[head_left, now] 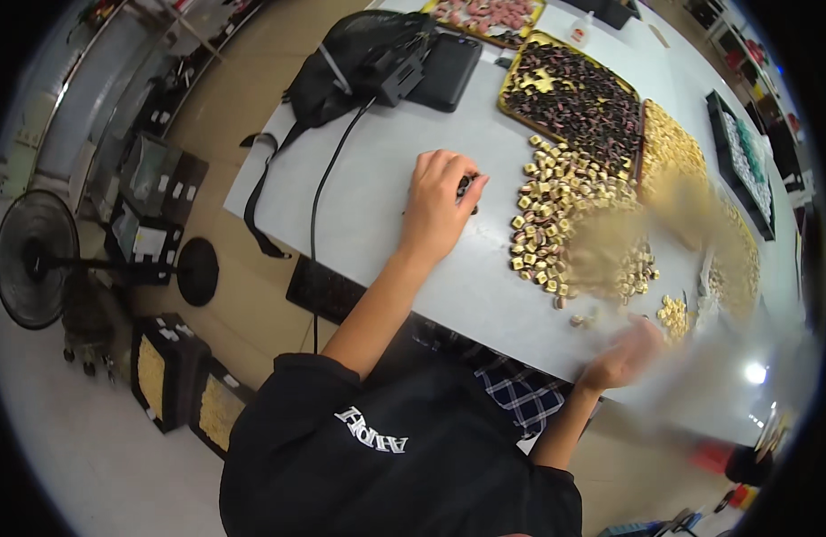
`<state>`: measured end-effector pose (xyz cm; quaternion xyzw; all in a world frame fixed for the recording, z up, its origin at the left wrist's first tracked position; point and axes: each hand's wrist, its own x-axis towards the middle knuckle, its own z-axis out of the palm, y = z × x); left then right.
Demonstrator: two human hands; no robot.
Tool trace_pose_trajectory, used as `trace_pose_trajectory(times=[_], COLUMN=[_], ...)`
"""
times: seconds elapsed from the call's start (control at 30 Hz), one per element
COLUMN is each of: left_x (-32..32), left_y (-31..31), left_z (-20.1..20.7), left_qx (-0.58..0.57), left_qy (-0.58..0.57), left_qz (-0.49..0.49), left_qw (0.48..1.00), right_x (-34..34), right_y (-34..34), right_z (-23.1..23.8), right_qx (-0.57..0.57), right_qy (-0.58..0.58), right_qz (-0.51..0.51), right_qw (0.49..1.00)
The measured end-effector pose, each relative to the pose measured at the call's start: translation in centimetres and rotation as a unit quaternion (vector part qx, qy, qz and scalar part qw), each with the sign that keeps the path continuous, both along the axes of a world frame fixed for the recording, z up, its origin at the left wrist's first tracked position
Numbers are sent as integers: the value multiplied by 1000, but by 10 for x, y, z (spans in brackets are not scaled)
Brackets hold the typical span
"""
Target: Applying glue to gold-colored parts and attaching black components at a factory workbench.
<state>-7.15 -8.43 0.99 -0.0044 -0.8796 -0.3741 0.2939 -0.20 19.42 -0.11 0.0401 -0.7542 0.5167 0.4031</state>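
Observation:
On the white table, my left hand (pixel 440 201) is curled over several small dark pieces (pixel 467 186), which show between thumb and fingers. To the right, my right hand (pixel 626 353) is smeared by motion near the table's front edge, and its fingers cannot be made out. Just beyond it lies a small heap of yellow pieces (pixel 673 317). A large spread of small cream-and-brown blocky pieces (pixel 547 215) lies between and beyond my hands. A couple of loose blocky pieces (pixel 581 320) sit nearer my right hand. Blurry patches hide part of the spread.
Behind the spread stands a yellow-rimmed tray (pixel 507 94) of dark purplish pieces, beside pale yellow pieces (pixel 672 134). A tray of pink pieces (pixel 489 13) is farther back. A black bag (pixel 341 72) with a cable (pixel 315 206) occupies the left. A black tray (pixel 744 166) stands far right.

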Motion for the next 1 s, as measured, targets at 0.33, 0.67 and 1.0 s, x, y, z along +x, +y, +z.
trace_pose_trajectory(times=[0.33, 0.67, 1.0], left_x=[5, 6, 3], left_y=[-4, -7, -1], left_z=[-3, 0, 6], left_qx=[186, 188, 192], left_qy=[-27, 14, -4], left_qz=[-38, -70, -59], left_qw=[981, 980, 980], right_x=[-4, -5, -3], right_y=[10, -2, -9], right_z=[-17, -16, -2], right_qx=[57, 28, -13], right_qy=[16, 25, 33], right_qz=[-1, 7, 0], right_qw=[998, 999, 999])
